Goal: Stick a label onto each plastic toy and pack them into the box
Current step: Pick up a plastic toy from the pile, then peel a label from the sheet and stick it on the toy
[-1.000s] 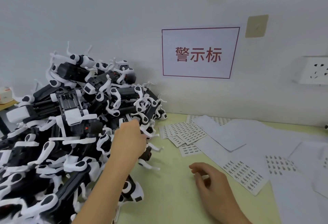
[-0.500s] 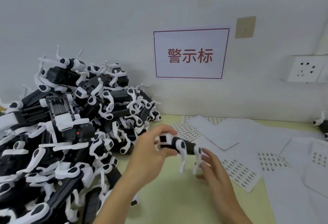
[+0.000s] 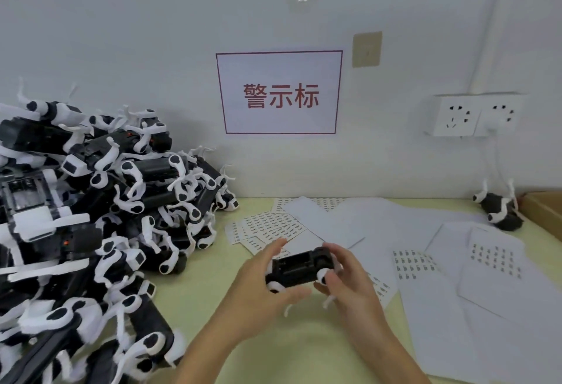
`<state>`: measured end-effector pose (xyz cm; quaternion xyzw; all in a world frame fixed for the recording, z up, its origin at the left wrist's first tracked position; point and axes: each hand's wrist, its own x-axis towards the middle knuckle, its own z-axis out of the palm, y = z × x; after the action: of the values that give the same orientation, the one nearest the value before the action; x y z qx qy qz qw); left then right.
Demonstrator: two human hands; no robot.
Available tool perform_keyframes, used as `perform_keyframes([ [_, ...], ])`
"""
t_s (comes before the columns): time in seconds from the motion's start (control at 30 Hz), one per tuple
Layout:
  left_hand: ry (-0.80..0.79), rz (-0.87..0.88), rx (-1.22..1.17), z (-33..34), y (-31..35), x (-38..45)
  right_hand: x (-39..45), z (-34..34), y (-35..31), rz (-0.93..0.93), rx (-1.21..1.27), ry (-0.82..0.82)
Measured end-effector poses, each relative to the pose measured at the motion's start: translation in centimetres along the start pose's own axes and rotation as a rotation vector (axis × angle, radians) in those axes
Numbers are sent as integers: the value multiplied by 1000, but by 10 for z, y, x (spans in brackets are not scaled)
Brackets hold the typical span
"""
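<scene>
Pale green table [image 3: 304, 344], toy pile [image 3: 91, 231], label sheets [image 3: 267, 225], lone toy [image 3: 498, 211]

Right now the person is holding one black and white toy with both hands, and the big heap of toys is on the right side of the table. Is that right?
Not quite. The head view shows the heap of toys on the left side of the table, not the right. The rest holds: the left hand and the right hand both hold one black and white toy.

A white sign [image 3: 279, 92] with a red border, on the wall, reads 警示标 in red characters. Below the sign, on the table, label sheets [image 3: 267, 225] carry rows of small dark print, too small to read.
</scene>
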<state>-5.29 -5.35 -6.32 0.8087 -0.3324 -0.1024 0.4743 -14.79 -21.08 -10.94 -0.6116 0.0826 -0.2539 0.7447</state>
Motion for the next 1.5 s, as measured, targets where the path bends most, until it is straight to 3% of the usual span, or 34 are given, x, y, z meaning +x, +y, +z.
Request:
perform_keyframes([
  [0.07, 104, 25, 107, 5, -7, 8, -3, 5, -4, 2, -167, 0],
  [0.2, 162, 115, 311, 4, -21, 22, 0, 2, -11, -88, -463, 58],
  [0.47, 179, 4, 770, 9, -25, 26, 10, -43, -23, -150, -652, 348],
  [0.57, 267, 48, 739, 18, -12, 12, 13, -67, -34, -151, -632, 525],
  [0.7, 415, 414, 549, 45, 2, -8, 9, -106, -46, -18, -813, 603],
  [0.8, 241, 647, 416, 78, 5, -7, 1, -126, -47, 204, -1099, 610],
  [0.87, 88, 644, 366, 95, 8, -1, -3, -128, -45, 294, -1198, 614],
  [0.97, -3, 536, 293, 116, 8, 13, -2, -127, -41, 366, -1281, 560],
  [1.07, -51, 452, 218, 124, 4, 20, 0, -121, -40, 339, -1179, 498],
  [1.2, 13, 360, 49, 119, 2, 24, 3, -116, -41, 220, -931, 476],
  [1.37, 45, 250, -132, 117, 3, 24, 2, -110, -58, 200, -559, 415],
  [1.5, -1, 126, -329, 117, 4, 26, 8, -93, -57, 205, -432, 318],
])
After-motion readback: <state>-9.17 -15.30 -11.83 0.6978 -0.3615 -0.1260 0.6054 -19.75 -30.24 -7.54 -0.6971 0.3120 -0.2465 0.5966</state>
